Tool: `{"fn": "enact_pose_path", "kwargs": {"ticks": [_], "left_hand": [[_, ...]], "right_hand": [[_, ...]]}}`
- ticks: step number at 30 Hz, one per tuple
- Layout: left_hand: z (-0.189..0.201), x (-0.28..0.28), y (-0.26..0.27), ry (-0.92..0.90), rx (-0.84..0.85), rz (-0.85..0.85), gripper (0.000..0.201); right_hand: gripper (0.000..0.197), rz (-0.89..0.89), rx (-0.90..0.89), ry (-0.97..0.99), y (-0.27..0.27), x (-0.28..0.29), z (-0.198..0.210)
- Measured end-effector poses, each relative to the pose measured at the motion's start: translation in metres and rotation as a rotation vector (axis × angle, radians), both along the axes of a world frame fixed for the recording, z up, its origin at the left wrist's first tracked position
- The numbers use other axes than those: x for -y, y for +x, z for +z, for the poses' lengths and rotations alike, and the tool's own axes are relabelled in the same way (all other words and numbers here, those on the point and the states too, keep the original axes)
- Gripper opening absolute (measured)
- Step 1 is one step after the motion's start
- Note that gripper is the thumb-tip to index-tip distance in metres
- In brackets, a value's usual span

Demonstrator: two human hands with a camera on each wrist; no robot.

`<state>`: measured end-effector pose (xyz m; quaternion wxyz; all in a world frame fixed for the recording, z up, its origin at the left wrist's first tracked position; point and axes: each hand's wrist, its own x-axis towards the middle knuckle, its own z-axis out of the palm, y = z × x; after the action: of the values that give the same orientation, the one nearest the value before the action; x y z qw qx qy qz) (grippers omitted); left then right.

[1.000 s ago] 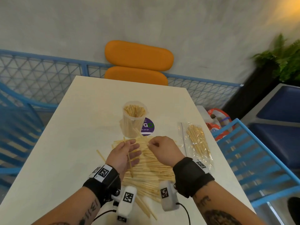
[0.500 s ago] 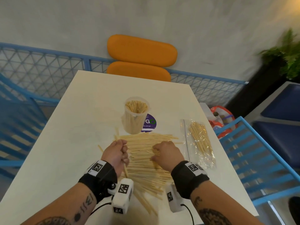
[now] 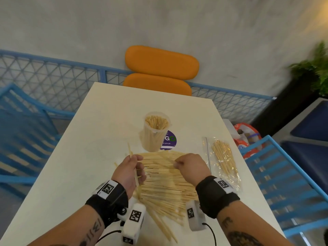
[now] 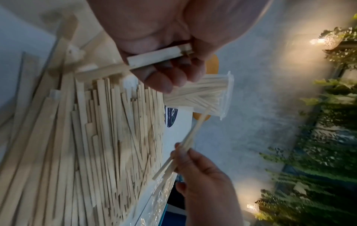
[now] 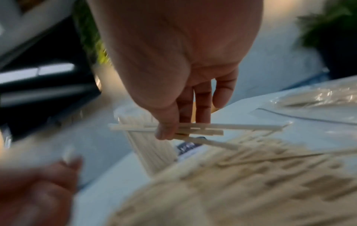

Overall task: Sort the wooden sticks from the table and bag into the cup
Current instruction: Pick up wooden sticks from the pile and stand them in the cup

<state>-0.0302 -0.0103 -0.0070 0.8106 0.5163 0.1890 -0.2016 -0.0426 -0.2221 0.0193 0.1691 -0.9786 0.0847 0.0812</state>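
Head view: your left hand (image 3: 130,172) and right hand (image 3: 190,167) each pinch a few thin pale wooden sticks (image 3: 165,181) off the white desk (image 3: 79,166), bunching them for the clear plastic cup (image 3: 156,131) just beyond.

Pale matt wooden sticks (image 3: 165,181), translucent plastic cup (image 3: 154,137), glossy crinkled plastic bag (image 3: 222,160), smooth table (image 3: 74,166).

Orange chair (image 3: 160,71) behind white table (image 3: 79,157); purple sticker (image 3: 169,140) (partly hidden); potted plant (image 3: 316,68) right.

Pale flat wooden sticks (image 3: 165,181) heaped on the table, more upright in the clear cup (image 3: 156,132) and inside the flat plastic bag (image 3: 223,162)
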Motion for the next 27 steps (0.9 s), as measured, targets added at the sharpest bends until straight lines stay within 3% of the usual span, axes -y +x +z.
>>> {"fn": "enact_pose_path", "kwargs": {"ticks": [4, 7, 12, 17, 21, 25, 27], "left_hand": [[0.014, 0.021, -0.001, -0.031, 0.038, -0.121, 0.029], [0.028, 0.039, -0.003, -0.096, 0.053, -0.198, 0.028], [0.042, 0.052, 0.000, -0.213, -0.003, -0.205, 0.029], [0.037, 0.050, 0.008, -0.136, -0.017, -0.246, 0.030], [0.034, 0.044, 0.007, 0.026, 0.087, -0.336, 0.027], [0.032, 0.044, 0.001, 0.099, 0.186, -0.463, 0.030], [0.033, 0.045, -0.002, 0.130, 0.227, -0.522, 0.028]], "right_hand": [[0.034, -0.086, 0.119, 0.445, 0.000, -0.016, 0.024], [0.022, -0.151, 0.153, 0.711, 0.004, -0.033, 0.033], [0.018, -0.282, 0.233, 0.714, 0.008, -0.044, 0.027], [0.009, -0.220, 0.225, 0.660, 0.004, -0.044, 0.023], [0.004, -0.200, 0.316, 0.525, 0.006, -0.034, 0.038], [0.049, -0.190, 0.360, 0.749, 0.019, -0.027, 0.058], [0.047, -0.115, 0.313, 0.691, 0.023, -0.028, 0.060]]}}
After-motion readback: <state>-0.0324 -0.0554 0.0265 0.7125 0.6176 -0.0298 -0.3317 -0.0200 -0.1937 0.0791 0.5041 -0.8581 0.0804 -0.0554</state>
